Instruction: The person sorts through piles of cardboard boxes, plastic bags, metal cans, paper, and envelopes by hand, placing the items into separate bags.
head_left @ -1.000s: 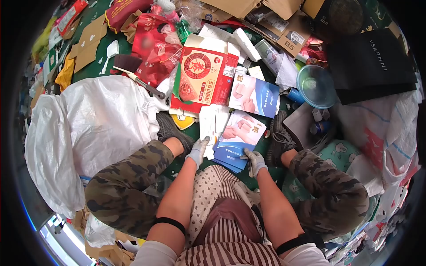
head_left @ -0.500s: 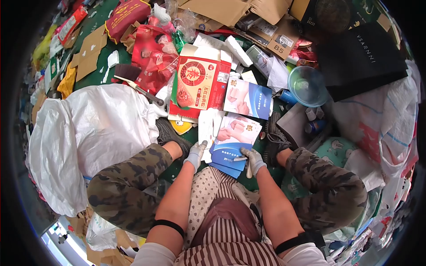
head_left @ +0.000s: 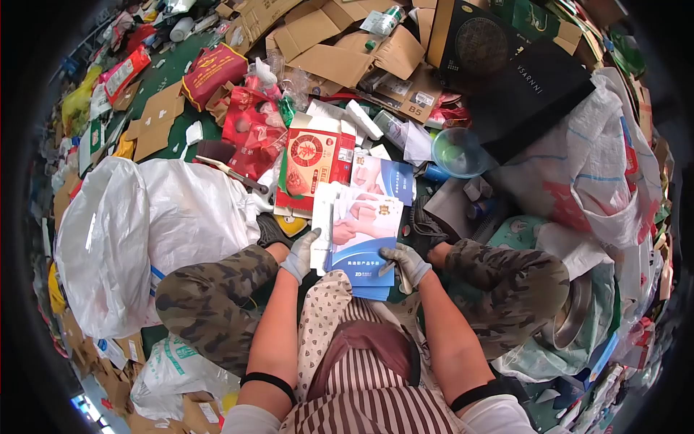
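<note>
A stack of blue and white printed booklets (head_left: 363,235) is between my two gloved hands, over my lap. My left hand (head_left: 299,254) grips the left side, its thumb on white paper (head_left: 322,242) that lies along the booklets' left edge. The fingers of my right hand (head_left: 407,265) are closed at the lower right corner of the stack. A thin, pale handle-like piece shows under that hand; I cannot make out what it is. Just beyond the stack lies a similar booklet (head_left: 402,179), beside a red and cream food box (head_left: 312,163).
A white woven sack (head_left: 181,210) bulges at left, with a brush-like tool (head_left: 228,171) near it. Behind are flattened cardboard (head_left: 311,32) and a red bag (head_left: 249,134). To the right sit a clear plastic bowl (head_left: 460,152), a black bag (head_left: 531,94) and another sack (head_left: 571,173).
The camera view has shifted. The booklets, fanned out before, now sit straighter and more upright in line. Both hands stay at the sides of the stack.
</note>
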The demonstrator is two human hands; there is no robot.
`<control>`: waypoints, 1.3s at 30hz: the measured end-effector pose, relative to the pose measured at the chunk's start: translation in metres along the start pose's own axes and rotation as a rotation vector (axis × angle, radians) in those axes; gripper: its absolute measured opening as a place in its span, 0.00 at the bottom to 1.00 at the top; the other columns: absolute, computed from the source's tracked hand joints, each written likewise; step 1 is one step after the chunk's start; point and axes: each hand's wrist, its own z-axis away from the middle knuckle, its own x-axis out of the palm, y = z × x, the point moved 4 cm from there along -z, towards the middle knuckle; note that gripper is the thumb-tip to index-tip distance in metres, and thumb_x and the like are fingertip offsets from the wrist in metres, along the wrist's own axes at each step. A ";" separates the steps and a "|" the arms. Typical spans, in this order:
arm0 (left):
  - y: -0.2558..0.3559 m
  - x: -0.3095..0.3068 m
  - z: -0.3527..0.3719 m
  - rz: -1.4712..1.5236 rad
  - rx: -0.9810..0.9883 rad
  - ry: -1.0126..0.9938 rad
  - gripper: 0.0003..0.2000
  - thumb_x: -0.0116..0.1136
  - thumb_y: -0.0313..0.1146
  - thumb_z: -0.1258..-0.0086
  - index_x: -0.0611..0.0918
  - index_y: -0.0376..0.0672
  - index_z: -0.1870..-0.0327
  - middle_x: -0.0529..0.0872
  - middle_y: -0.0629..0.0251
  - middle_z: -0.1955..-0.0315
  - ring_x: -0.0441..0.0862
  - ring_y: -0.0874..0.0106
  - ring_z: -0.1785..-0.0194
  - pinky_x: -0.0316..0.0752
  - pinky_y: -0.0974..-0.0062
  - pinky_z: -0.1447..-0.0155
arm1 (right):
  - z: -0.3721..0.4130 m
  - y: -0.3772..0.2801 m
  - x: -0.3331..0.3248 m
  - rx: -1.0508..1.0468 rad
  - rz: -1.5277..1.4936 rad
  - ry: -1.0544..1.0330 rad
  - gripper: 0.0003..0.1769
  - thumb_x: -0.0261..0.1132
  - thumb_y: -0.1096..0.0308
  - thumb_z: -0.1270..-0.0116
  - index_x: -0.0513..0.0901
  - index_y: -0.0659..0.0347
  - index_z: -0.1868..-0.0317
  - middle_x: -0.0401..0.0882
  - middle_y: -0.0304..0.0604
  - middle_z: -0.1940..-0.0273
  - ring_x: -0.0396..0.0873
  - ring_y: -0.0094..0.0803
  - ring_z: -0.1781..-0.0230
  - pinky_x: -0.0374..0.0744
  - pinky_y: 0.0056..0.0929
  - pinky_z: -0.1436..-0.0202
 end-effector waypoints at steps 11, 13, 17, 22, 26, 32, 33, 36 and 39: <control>0.071 0.091 0.121 -0.511 0.419 -0.092 0.16 0.59 0.31 0.42 0.77 0.41 0.51 0.73 0.74 0.66 0.73 0.78 0.57 0.65 0.82 0.46 | 0.052 -0.071 0.084 -0.272 0.299 -0.160 0.18 0.66 0.62 0.43 0.78 0.66 0.57 0.81 0.44 0.64 0.77 0.27 0.64 0.76 0.26 0.61; 0.076 0.062 0.106 -0.560 0.442 0.041 0.18 0.60 0.33 0.42 0.78 0.39 0.50 0.77 0.72 0.64 0.74 0.78 0.56 0.66 0.82 0.46 | 0.066 -0.091 0.086 -0.411 0.742 0.134 0.23 0.67 0.58 0.45 0.78 0.66 0.54 0.81 0.44 0.64 0.78 0.29 0.65 0.75 0.28 0.57; 0.108 0.041 0.097 -0.357 0.611 0.230 0.18 0.59 0.34 0.40 0.78 0.36 0.50 0.80 0.68 0.58 0.76 0.78 0.53 0.68 0.81 0.46 | 0.108 -0.114 0.078 -0.573 0.036 0.133 0.27 0.65 0.49 0.42 0.76 0.60 0.50 0.81 0.41 0.65 0.76 0.24 0.75 0.73 0.21 0.72; 0.177 0.056 0.122 -0.143 0.586 0.098 0.14 0.55 0.33 0.36 0.77 0.40 0.51 0.81 0.61 0.56 0.81 0.68 0.55 0.79 0.66 0.50 | 0.241 -0.127 0.061 -0.543 -0.254 -0.289 0.23 0.65 0.60 0.39 0.72 0.61 0.47 0.79 0.36 0.69 0.69 0.15 0.80 0.69 0.13 0.76; 0.238 0.030 0.140 -0.186 0.618 0.135 0.14 0.54 0.36 0.36 0.78 0.43 0.50 0.80 0.63 0.52 0.80 0.68 0.53 0.77 0.66 0.47 | 0.328 -0.077 -0.018 -0.473 0.049 -0.131 0.18 0.69 0.66 0.45 0.75 0.60 0.56 0.74 0.33 0.71 0.72 0.16 0.76 0.72 0.17 0.75; 0.262 -0.013 0.143 -0.228 0.663 0.332 0.15 0.54 0.40 0.36 0.80 0.45 0.50 0.81 0.67 0.51 0.80 0.71 0.53 0.75 0.71 0.49 | 0.358 0.116 -0.160 -0.285 -0.436 0.519 0.09 0.67 0.67 0.46 0.75 0.57 0.71 0.71 0.35 0.77 0.67 0.17 0.84 0.65 0.14 0.86; 0.257 -0.012 0.138 -0.192 0.607 0.348 0.16 0.54 0.40 0.36 0.80 0.45 0.50 0.81 0.67 0.51 0.80 0.71 0.53 0.75 0.71 0.49 | 0.354 0.142 -0.159 -0.204 -0.462 0.539 0.09 0.68 0.66 0.47 0.75 0.57 0.72 0.71 0.34 0.78 0.68 0.18 0.84 0.67 0.14 0.84; 0.241 -0.002 0.131 -0.223 0.413 0.358 0.13 0.59 0.42 0.40 0.81 0.48 0.58 0.83 0.69 0.58 0.82 0.72 0.60 0.76 0.71 0.55 | 0.314 0.203 -0.138 -0.147 -0.670 0.462 0.09 0.68 0.67 0.47 0.74 0.54 0.72 0.75 0.33 0.74 0.75 0.25 0.77 0.74 0.22 0.72; 0.230 0.005 0.131 -0.231 0.381 0.354 0.12 0.63 0.42 0.43 0.81 0.49 0.63 0.85 0.70 0.64 0.83 0.73 0.66 0.77 0.73 0.61 | 0.272 0.205 -0.110 -0.258 -1.005 0.459 0.08 0.60 0.80 0.49 0.72 0.59 0.68 0.76 0.46 0.60 0.79 0.37 0.60 0.78 0.35 0.57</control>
